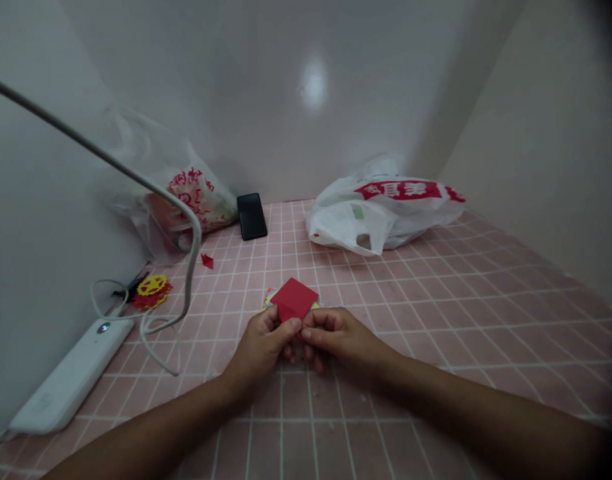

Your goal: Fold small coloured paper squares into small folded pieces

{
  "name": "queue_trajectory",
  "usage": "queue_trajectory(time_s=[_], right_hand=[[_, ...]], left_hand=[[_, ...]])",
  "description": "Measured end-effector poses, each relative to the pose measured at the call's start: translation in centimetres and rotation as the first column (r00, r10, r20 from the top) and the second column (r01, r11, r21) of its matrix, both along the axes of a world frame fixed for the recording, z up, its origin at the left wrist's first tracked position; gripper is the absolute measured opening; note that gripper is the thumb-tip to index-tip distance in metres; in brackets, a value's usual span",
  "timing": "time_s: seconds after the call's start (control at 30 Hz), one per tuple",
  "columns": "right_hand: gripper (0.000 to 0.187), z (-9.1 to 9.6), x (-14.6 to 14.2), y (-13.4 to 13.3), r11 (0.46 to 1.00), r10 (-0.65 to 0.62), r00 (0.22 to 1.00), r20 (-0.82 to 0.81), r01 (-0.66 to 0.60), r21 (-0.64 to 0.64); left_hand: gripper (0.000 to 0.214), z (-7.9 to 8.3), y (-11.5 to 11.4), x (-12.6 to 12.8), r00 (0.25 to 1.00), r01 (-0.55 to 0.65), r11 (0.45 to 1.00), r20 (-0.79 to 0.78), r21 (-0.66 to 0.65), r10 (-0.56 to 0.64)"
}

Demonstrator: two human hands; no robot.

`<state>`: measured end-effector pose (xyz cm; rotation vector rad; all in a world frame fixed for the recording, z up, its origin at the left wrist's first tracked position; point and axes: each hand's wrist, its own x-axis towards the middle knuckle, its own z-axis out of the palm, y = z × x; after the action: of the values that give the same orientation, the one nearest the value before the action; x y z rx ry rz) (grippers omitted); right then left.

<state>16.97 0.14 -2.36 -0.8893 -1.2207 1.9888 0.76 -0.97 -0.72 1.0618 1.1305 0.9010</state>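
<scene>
Between my hands is a small square of red paper, turned so that one corner points toward me. My left hand grips its left and near edges, the thumb lying on top near the corner. The fingers of my right hand are pinched at the same near corner, on its right side. Multicoloured paper peeks out behind and beneath the red square, mostly covered by it and by my hands.
A white power bank with a pale cable lies at left, beside yellow and red paper cutouts. Farther back are a red scrap, a black phone, a clear plastic bag and a white plastic bag. Walls enclose the pink tiled surface.
</scene>
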Motion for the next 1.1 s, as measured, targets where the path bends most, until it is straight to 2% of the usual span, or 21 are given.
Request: queue_trajectory(time_s=[0.2,0.43,0.73,1.0,1.1], right_hand=[[0.032,0.32,0.05,-0.15,1.0,0.003,1.0,-0.022,-0.003,0.02],[0.031,0.27,0.01,-0.12,1.0,-0.014,1.0,0.0,0.014,0.026],[0.033,0.36,0.01,-0.16,0.998,-0.012,1.0,0.027,0.01,0.063],[0.031,0.03,-0.02,-0.12,0.995,-0.029,0.999,0.018,0.027,0.099],[0.029,0.01,0.09,-0.05,0.995,-0.031,0.999,0.023,0.029,0.092]], left_hand=[[0.02,-0.31,0.11,-0.12,0.995,0.011,1.0,0.101,-0.011,-0.01],[0.022,-0.24,0.11,-0.11,0.995,0.018,1.0,0.096,-0.012,-0.017],[0.021,0.27,0.22,-0.21,0.996,-0.073,0.997,0.055,0.038,0.07],[0.023,-0.09,0.04,-0.27,0.999,0.021,0.997,0.023,0.068,-0.023],[0.025,-0.24,0.12,-0.41,1.0,0.011,0.997,0.02,0.073,-0.012]])
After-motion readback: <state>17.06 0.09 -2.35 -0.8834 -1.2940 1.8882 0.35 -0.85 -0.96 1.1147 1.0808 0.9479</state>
